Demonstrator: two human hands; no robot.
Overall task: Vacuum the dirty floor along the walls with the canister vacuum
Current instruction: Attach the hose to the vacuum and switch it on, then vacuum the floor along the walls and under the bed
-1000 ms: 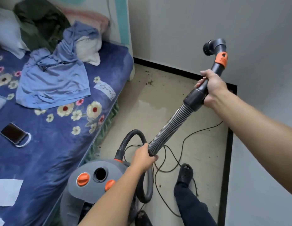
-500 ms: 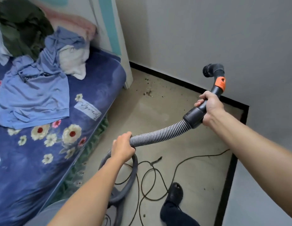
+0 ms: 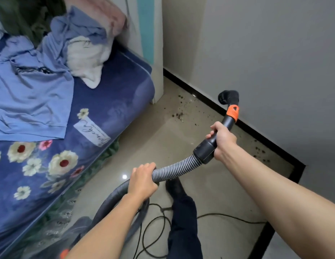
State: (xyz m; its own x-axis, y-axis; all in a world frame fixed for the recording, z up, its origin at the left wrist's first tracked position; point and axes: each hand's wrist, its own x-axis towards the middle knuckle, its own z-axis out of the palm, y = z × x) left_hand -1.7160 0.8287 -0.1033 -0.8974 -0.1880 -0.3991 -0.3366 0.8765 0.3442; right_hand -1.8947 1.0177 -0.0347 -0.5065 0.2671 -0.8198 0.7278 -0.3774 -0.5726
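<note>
— Where is the hose, and how are we holding it?

— Our left hand (image 3: pixel 142 182) is curled over the ribbed grey vacuum hose (image 3: pixel 174 169), knuckles up. Our right hand (image 3: pixel 221 140) is wrapped round the black rigid handle tube (image 3: pixel 206 150), just above its cuff. Beyond our fingers come the orange plastic collar (image 3: pixel 233 112) and the black angled round nozzle (image 3: pixel 228 97).

— And the nozzle's place?

— It sits close to the black skirting strip (image 3: pixel 200 94) under the grey wall (image 3: pixel 265 53). We cannot tell whether it touches either.

— What about the dirt?

— Dark crumbs (image 3: pixel 178 114) lie on the glossy beige floor (image 3: pixel 163 143), left of the nozzle, near the skirting. More specks (image 3: pixel 261 152) sit along the wall beyond our right forearm.

— How much room do we have?

— We have a bare strip between the blue floral mattress edge (image 3: pixel 116 101) and the wall, narrowing towards the far corner. On our right the skirting turns a sharp corner. A thin black power cord (image 3: pixel 153 230) loops on the floor beside our dark shoe (image 3: pixel 175 187). The grey canister body (image 3: pixel 76 232) is low at our left, against the bed.
</note>
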